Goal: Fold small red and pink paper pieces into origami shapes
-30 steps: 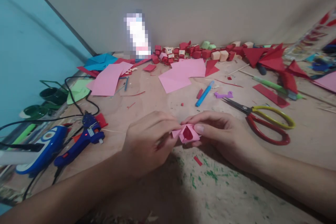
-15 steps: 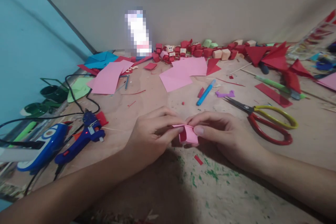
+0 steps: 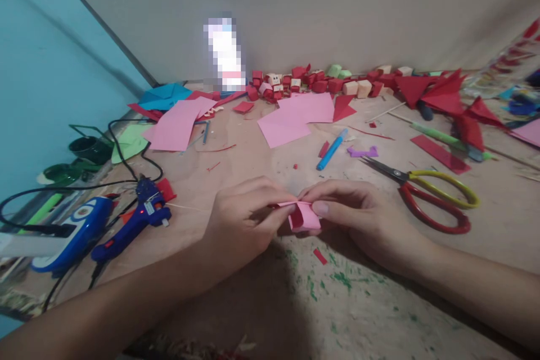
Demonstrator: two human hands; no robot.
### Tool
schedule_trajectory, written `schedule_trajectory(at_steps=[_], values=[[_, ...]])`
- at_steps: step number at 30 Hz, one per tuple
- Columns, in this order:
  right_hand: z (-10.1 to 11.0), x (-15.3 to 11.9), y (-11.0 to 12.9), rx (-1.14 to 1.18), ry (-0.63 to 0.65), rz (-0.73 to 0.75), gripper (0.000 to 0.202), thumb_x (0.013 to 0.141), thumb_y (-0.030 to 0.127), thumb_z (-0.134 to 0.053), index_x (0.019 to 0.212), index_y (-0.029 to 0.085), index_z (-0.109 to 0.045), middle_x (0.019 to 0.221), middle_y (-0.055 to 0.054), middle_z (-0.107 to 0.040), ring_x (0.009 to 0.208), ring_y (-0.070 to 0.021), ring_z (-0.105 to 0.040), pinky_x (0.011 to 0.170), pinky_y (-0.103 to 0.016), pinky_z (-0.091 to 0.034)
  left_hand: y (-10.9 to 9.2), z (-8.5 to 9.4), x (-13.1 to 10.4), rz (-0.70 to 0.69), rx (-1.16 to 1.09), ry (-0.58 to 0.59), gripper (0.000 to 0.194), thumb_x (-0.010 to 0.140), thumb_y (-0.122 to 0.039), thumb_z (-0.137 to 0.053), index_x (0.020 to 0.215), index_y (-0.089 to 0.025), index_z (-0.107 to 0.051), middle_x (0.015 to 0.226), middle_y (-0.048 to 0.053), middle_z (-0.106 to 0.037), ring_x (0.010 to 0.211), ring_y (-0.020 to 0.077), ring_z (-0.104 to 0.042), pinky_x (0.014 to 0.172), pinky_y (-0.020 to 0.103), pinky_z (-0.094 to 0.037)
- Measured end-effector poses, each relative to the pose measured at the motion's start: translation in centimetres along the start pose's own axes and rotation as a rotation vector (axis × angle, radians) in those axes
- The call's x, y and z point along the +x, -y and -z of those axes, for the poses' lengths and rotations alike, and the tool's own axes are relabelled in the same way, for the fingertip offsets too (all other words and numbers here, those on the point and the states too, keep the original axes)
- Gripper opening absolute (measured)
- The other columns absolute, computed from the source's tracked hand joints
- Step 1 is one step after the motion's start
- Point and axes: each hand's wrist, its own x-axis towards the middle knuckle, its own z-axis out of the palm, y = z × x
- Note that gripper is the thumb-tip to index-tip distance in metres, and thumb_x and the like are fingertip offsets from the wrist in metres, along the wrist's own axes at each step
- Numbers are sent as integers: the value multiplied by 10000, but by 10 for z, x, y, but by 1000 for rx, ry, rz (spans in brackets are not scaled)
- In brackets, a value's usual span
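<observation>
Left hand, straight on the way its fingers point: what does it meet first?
The small folded pink paper it is pinching; just past that, probably the fingers of the right hand, which grips the same piece. Depth is hard to judge from one view.

worktable (image 3: 363, 318) | scissors (image 3: 405, 178) | blue glue gun (image 3: 148, 208) | blue marker (image 3: 332, 150) | pink sheets (image 3: 289, 121)

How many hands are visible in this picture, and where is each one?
2. The left hand pinches the small folded pink paper at its left side; the right hand holds it at its right side.
</observation>
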Motion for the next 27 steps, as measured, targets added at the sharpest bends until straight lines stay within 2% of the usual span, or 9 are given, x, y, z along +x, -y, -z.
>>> schedule_trajectory(at_steps=[4,7,10,15,18,23,27], values=[[-1,0,0,17,3,-15,110,824,216,-831,914,159,-801,874,-66,-755,794,-166,-733,777,-280,-585,0,-1,0,-37,20,-35,107,818,-45,-750,857,-144,-753,800,13,-775,719,110,-706,693,205,-530],[0,-1,1,20,3,-18,111,817,217,-837,904,160,-801,869,-60,-748,809,-175,-733,786,-291,-591,0,-1,1,-80,-66,25,136,858,-20,-698,920,-122,-762,852,43,-778,786,119,-714,748,212,-545],[0,-1,1,-6,2,-21,115,820,230,-838,905,161,-805,867,-59,-749,797,-172,-726,781,-297,-594,1,0,2,-76,-69,56,143,869,-9,-687,896,-124,-768,838,41,-775,781,119,-714,747,207,-549],[1,-1,2,-47,7,6,80,819,213,-838,875,162,-811,902,-56,-760,785,-130,-705,756,-228,-567,2,2,2,-71,-48,46,144,857,-3,-705,855,-129,-776,824,33,-780,760,113,-719,720,193,-548],[1,-1,2,-41,4,0,77,818,205,-838,871,157,-811,901,-60,-761,787,-130,-708,749,-224,-565,1,1,0,-46,-43,26,125,845,-25,-724,822,-141,-766,788,21,-772,724,112,-708,692,204,-539],[1,0,-1,11,20,-12,119,831,241,-834,926,174,-808,899,-59,-763,821,-175,-745,806,-305,-599,1,0,-1,49,4,-49,150,799,-73,-759,731,-152,-651,689,-8,-672,617,102,-616,576,214,-464],[2,1,-2,30,37,-12,117,837,232,-827,934,173,-802,924,-69,-782,827,-176,-761,808,-293,-603,0,2,0,-113,-25,23,122,848,-53,-691,796,-149,-637,752,26,-672,697,129,-618,648,252,-481]])
